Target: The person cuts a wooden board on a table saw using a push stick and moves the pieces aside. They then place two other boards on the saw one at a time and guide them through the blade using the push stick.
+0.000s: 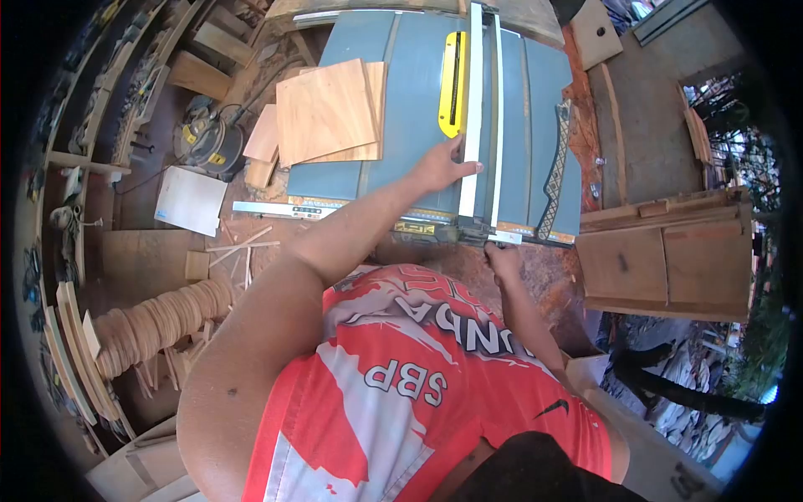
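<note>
A blue table saw point(401, 109) stands in front of me with a yellow blade insert point(452, 84). A long white rip fence point(473, 109) runs across the top. My left hand point(439, 166) rests on the tabletop with its fingertips against the fence's side. My right hand point(504, 259) is at the saw's front edge, closed on the fence's lock handle point(502, 238). Square plywood sheets point(326, 113) lie stacked on the left part of the saw table.
A circular saw point(207, 142) and a white board point(191, 199) lie on the floor to the left. A row of round wooden discs point(159, 322) lies lower left. A wooden cabinet point(669, 255) stands to the right. A patterned strip point(554, 176) lies on the saw's right side.
</note>
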The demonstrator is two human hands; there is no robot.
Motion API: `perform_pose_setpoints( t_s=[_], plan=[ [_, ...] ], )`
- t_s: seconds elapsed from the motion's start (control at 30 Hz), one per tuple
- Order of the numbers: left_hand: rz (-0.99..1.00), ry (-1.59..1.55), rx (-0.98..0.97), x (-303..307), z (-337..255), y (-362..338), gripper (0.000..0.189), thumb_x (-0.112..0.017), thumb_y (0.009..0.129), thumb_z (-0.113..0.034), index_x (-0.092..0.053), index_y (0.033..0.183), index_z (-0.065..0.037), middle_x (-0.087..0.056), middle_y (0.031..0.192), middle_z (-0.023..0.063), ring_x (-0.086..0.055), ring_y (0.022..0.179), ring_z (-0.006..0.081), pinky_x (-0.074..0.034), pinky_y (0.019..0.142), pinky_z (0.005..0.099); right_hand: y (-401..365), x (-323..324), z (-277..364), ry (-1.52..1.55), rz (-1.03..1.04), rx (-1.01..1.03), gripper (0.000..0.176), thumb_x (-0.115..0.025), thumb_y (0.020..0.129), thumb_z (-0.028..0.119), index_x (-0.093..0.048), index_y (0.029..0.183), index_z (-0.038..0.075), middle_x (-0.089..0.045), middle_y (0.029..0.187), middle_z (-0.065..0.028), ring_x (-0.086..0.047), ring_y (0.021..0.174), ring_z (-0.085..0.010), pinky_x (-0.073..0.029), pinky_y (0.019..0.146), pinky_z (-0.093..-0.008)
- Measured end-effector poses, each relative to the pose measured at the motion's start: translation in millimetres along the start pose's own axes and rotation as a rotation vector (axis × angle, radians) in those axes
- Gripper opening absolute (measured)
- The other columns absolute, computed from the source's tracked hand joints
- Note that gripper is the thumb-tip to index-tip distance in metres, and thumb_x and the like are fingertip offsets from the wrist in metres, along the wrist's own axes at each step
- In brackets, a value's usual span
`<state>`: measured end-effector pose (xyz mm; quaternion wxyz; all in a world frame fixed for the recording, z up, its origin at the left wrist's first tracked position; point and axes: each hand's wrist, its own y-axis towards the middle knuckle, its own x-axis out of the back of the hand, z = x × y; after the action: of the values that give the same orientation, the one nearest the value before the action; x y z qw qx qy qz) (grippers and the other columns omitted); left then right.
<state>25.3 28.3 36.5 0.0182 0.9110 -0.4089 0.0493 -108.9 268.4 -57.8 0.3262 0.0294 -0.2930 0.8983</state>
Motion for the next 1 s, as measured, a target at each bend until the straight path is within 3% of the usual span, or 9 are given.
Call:
perform_pose_setpoints(
  t_s=[0.37,0.6,0.67,0.77,1.0],
  plan=[
    [0.006,0.024,0.022,0.4,12.9,3.4,0.076,-0.075,0.085,-0.031,-0.039,0.144,0.000,-0.066,0.121,0.0188,-0.064,0.111,0.0260,-0.047,0.098,0.0353,7.5,-6.1,-15.1,0.017,-0.088,0.042,0.010,-0.064,0.082,0.010,-0.062,0.075,0.003,-0.058,0.059,-0.0053,-0.054,0.046,-0.0143,-0.040,0.042,-0.0300],
    [-0.006,0.038,0.005,0.1,12.7,2.7,0.077,-0.075,0.085,-0.031,-0.037,0.145,0.000,-0.066,0.120,0.0188,-0.064,0.111,0.0253,-0.048,0.097,0.0352,15.3,-4.5,-27.5,-0.094,-0.132,0.057,0.011,-0.065,0.081,0.010,-0.063,0.075,0.002,-0.058,0.059,-0.0054,-0.054,0.046,-0.0144,-0.040,0.042,-0.0299],
    [-0.006,0.053,0.024,0.6,7.6,0.8,0.078,-0.075,0.085,-0.031,-0.037,0.146,0.000,-0.066,0.119,0.0188,-0.064,0.110,0.0251,-0.048,0.097,0.0352,15.8,-6.2,-29.7,-0.005,-0.135,0.125,0.011,-0.066,0.081,0.011,-0.063,0.075,0.002,-0.059,0.060,-0.0053,-0.054,0.046,-0.0142,-0.040,0.042,-0.0296],
    [-0.015,0.079,0.038,0.1,9.1,1.3,0.078,-0.075,0.086,-0.030,-0.036,0.146,0.000,-0.066,0.120,0.0189,-0.064,0.111,0.0251,-0.048,0.097,0.0348,7.7,-6.7,-16.8,0.016,-0.118,0.047,0.011,-0.066,0.081,0.010,-0.063,0.075,0.002,-0.059,0.061,-0.0052,-0.054,0.046,-0.0139,-0.040,0.042,-0.0293],
    [0.006,0.018,0.020,0.7,5.3,0.6,0.079,-0.076,0.085,-0.028,-0.035,0.147,0.001,-0.064,0.124,0.0190,-0.062,0.114,0.0248,-0.047,0.099,0.0342,4.9,-7.2,-12.0,0.034,-0.103,0.076,0.010,-0.065,0.081,0.009,-0.062,0.075,0.002,-0.058,0.059,-0.0049,-0.054,0.046,-0.0135,-0.039,0.041,-0.0287]
  ],
)
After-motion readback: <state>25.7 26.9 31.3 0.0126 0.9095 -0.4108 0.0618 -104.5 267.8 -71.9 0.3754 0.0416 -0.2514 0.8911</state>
